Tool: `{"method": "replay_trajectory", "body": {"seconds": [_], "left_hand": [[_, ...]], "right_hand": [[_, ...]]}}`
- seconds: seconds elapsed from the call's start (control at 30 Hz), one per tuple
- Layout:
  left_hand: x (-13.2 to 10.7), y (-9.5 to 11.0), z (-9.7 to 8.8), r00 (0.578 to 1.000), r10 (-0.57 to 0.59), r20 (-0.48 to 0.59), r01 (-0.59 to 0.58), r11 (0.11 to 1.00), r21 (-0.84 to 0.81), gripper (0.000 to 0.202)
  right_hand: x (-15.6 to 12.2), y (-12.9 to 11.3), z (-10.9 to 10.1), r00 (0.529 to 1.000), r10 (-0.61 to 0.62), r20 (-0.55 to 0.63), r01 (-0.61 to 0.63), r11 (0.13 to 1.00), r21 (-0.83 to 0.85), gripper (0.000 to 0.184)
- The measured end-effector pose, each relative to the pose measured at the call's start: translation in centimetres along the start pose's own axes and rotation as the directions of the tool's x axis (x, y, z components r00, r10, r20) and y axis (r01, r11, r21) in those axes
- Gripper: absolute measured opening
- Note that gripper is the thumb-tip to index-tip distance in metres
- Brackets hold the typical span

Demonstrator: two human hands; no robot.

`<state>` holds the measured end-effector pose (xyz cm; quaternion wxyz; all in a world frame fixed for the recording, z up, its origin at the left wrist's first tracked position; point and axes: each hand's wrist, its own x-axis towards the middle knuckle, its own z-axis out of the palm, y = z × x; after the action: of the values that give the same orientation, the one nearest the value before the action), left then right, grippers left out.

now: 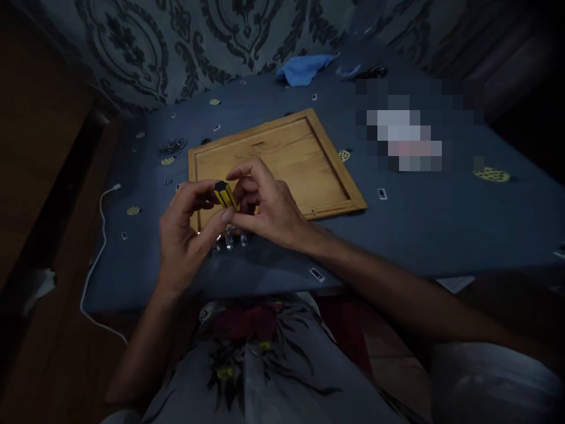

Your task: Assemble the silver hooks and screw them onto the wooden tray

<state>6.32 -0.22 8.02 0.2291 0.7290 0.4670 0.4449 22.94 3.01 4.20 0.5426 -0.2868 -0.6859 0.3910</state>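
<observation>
Tablecloth (406,235) bears rimmed panel (265,153); left hand (183,221) grips handle (226,195).

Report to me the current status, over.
Left hand holds yellow-black handle, right hand close. Wooden panel on table, partly hidden by hands. Metal pieces near panel.

Framed panel (286,156): wood, visible grain, smooth with a faint sheen
Screwdriver handle (226,195): plastic-looking, fluted
Near fittings (229,238): shiny metal
Tablecloth (419,229): matt, smooth-looking
Far rag (303,69): matt cloth, creased
Left cable (102,247): smooth, plastic-looking sheath
</observation>
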Motion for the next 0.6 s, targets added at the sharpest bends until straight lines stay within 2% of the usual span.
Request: {"method": "replay_trajectory", "body": {"seconds": [0.13, 0.27, 0.33, 0.4, 0.43, 0.5, 0.6], "left_hand": [[1.1, 0.8, 0.6, 0.997, 0.045, 0.056, -0.045, 0.999, -0.003, 0.020], [1.5, 0.5, 0.6, 0.998, 0.052, 0.047, -0.051, 0.998, -0.023, 0.019], [1.4, 0.2, 0.4, 0.998, 0.057, 0.038, -0.055, 0.998, -0.040, 0.017], [1.3, 0.0, 0.2, 0.998, 0.057, 0.028, -0.056, 0.998, -0.039, 0.015], [1.3, 0.0, 0.1, 0.998, 0.058, 0.022, -0.057, 0.998, -0.034, 0.014], [1.2, -0.1, 0.0, 0.998, 0.063, 0.006, -0.063, 0.998, -0.018, 0.012], [1.1, 0.0, 0.1, 0.994, 0.100, -0.040, -0.099, 0.995, 0.030, 0.017]], "right_hand": [[-0.2, -0.3, 0.0, 1.000, -0.002, 0.017, 0.003, 0.998, -0.057, 0.049], [-0.5, -0.4, -1.2, 0.994, 0.019, 0.112, -0.009, 0.996, -0.090, 0.065], [-1.1, 0.0, -2.1, 0.987, 0.052, 0.150, -0.026, 0.984, -0.174, 0.054], [-1.9, 0.6, -2.8, 0.979, 0.072, 0.188, -0.005, 0.942, -0.336, 0.020], [-2.5, 0.9, -3.1, 0.974, 0.065, 0.215, 0.031, 0.910, -0.414, 0.014], [-3.6, 1.6, -3.4, 0.958, 0.008, 0.287, 0.146, 0.848, -0.509, 0.019], [-5.1, 2.3, -3.5, 0.939, -0.086, 0.333, 0.261, 0.811, -0.524, 0.023]]}}
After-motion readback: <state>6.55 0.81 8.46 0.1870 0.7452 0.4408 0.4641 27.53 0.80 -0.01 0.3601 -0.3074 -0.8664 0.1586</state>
